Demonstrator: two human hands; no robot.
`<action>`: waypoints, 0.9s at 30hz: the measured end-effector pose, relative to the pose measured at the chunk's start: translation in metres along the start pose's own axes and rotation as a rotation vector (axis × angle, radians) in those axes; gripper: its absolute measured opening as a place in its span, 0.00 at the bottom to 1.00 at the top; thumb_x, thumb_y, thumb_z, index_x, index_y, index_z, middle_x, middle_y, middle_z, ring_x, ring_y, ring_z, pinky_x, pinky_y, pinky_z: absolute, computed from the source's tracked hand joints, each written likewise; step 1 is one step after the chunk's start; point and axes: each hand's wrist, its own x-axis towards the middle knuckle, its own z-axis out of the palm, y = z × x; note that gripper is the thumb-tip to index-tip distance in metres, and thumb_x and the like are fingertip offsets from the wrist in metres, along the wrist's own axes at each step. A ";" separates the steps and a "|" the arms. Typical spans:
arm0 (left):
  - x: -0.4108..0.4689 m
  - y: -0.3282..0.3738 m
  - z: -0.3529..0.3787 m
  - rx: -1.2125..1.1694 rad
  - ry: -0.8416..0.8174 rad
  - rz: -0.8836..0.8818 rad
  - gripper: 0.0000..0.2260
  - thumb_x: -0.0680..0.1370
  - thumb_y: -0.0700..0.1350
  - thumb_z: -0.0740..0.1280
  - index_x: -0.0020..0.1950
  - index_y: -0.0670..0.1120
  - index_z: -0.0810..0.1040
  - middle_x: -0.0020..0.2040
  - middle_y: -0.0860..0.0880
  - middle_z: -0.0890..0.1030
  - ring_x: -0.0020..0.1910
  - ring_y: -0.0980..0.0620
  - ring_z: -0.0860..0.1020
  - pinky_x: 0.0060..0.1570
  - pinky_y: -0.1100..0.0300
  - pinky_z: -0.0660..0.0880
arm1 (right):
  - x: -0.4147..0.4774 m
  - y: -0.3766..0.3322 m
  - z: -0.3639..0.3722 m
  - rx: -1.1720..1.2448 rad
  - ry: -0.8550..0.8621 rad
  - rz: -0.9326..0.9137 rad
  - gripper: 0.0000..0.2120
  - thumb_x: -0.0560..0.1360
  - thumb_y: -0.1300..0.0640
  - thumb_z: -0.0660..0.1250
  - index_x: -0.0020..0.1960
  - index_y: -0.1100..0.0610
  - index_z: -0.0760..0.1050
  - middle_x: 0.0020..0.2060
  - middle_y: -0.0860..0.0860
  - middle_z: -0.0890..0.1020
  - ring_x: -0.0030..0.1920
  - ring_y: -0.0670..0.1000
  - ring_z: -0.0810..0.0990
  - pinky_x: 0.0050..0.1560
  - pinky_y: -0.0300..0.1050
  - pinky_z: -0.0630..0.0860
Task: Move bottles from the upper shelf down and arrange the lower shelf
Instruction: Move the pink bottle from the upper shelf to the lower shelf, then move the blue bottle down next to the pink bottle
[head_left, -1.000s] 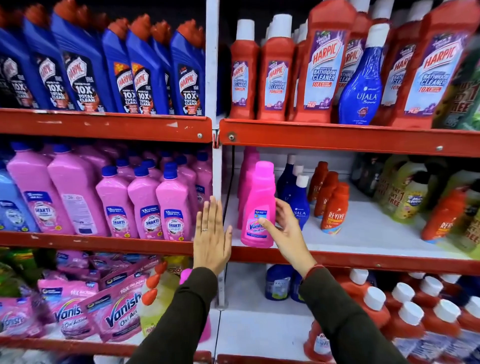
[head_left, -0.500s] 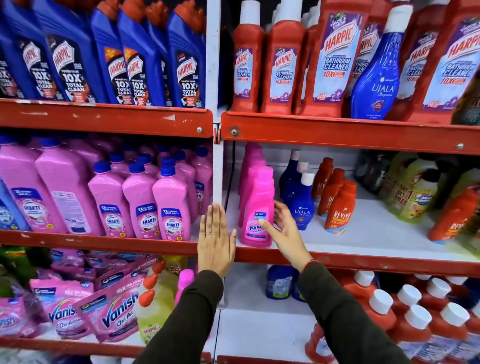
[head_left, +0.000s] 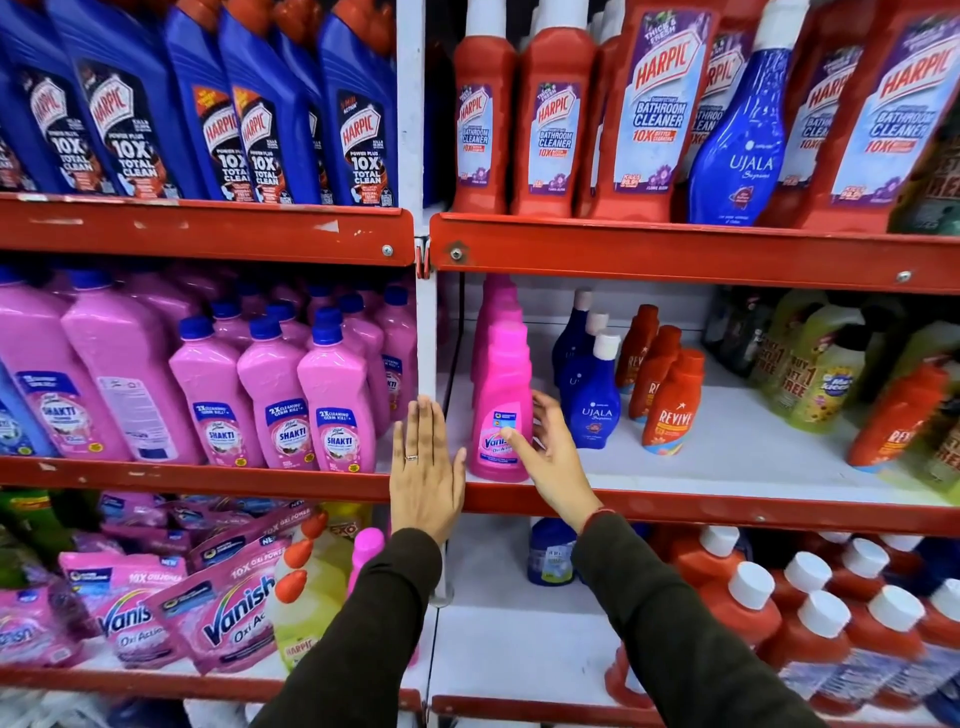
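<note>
We steady the pink bottle (head_left: 501, 410) with our right hand (head_left: 553, 457) cupped loosely round it, left hand (head_left: 427, 467) flat and empty, while one blue bottle (head_left: 740, 137) waits on the upper shelf (head_left: 675, 254).

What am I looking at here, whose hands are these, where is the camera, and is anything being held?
There is no machine here: a person wears a camera on the head, looking forward and down at store shelves. The left hand is flat and open against the white upright post. The right hand has its thumb on the label of the front pink Vanish bottle, fingers spread open, not gripping. That bottle stands upright at the front of the middle shelf, with more pink bottles behind, then blue Ujala bottles and orange Revive bottles to its right. Above stand red Harpic bathroom cleaner bottles.
</note>
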 end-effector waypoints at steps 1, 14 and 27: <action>0.000 0.000 -0.001 0.005 -0.006 0.000 0.29 0.88 0.52 0.38 0.84 0.37 0.36 0.84 0.38 0.34 0.85 0.44 0.37 0.82 0.46 0.43 | -0.002 0.000 0.001 0.003 0.016 -0.002 0.27 0.77 0.58 0.70 0.72 0.51 0.64 0.63 0.48 0.77 0.62 0.45 0.79 0.50 0.35 0.80; 0.055 0.066 -0.049 -0.129 0.118 0.045 0.35 0.86 0.52 0.52 0.83 0.43 0.32 0.83 0.46 0.28 0.84 0.49 0.33 0.83 0.52 0.35 | -0.022 -0.045 -0.039 -0.693 0.416 -0.482 0.27 0.80 0.53 0.65 0.75 0.56 0.61 0.78 0.55 0.57 0.81 0.57 0.50 0.78 0.59 0.57; 0.185 0.158 -0.111 -0.130 0.345 0.154 0.30 0.86 0.50 0.54 0.84 0.39 0.49 0.85 0.37 0.56 0.84 0.52 0.35 0.83 0.51 0.38 | 0.011 -0.168 -0.127 -0.852 0.584 -0.706 0.33 0.82 0.48 0.60 0.80 0.62 0.53 0.81 0.57 0.53 0.82 0.58 0.46 0.80 0.58 0.46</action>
